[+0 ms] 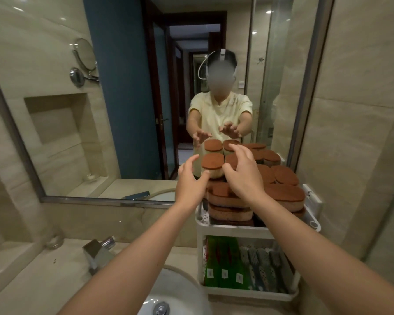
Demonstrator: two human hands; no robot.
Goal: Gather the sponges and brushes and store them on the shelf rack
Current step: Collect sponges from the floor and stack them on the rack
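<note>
A white shelf rack [237,229] stands on the counter against the mirror. Its top tier carries a tall pile of brown-topped sponges [284,194]. The topmost sponge [212,162] sits at the pile's far left. My left hand [190,181] hovers beside it with fingers spread, holding nothing. My right hand [245,170] reaches over the pile's top, fingers apart, partly covering a second top sponge. The lower tier holds green packets [223,262] and several grey patterned brushes [265,267].
A large mirror [123,98] fills the wall behind the rack and shows a person reaching with both hands. A chrome tap [98,252] and white basin [175,294] lie at the front left. A tiled wall closes in on the right.
</note>
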